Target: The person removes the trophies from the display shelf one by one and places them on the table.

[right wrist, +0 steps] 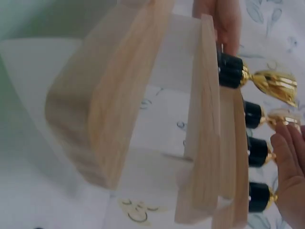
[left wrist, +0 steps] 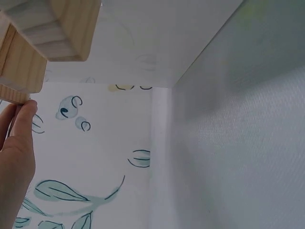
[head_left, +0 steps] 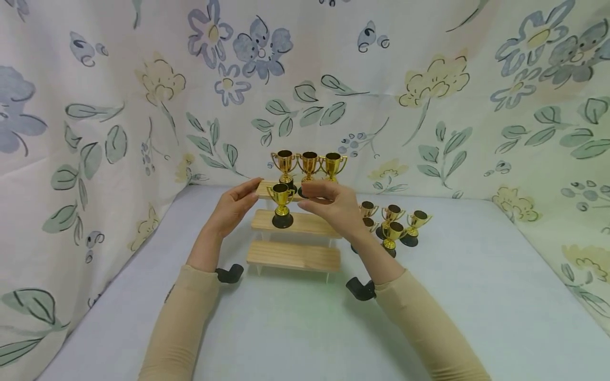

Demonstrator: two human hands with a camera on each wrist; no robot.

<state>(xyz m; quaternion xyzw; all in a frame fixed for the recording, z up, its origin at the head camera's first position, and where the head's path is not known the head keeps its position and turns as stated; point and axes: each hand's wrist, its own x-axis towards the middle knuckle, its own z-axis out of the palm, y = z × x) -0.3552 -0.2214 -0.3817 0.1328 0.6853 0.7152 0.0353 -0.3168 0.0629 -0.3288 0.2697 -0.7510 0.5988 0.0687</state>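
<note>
Left hand (head_left: 227, 210): fingers grip one end of the top shelf (head_left: 263, 191). Right hand (head_left: 339, 209): fingers released; gold trophy (head_left: 282, 200) stands left of them on the middle shelf (head_left: 310, 224).

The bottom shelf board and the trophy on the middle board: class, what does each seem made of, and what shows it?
Bottom shelf board: pale wood, seemingly unpainted; grain lines show. Trophy cup: shiny gold finish; bright highlights suggest metal or metal-coated plastic, I can't tell which. Trophy base: black, smooth, perhaps plastic, judging by its faint sheen.
</note>
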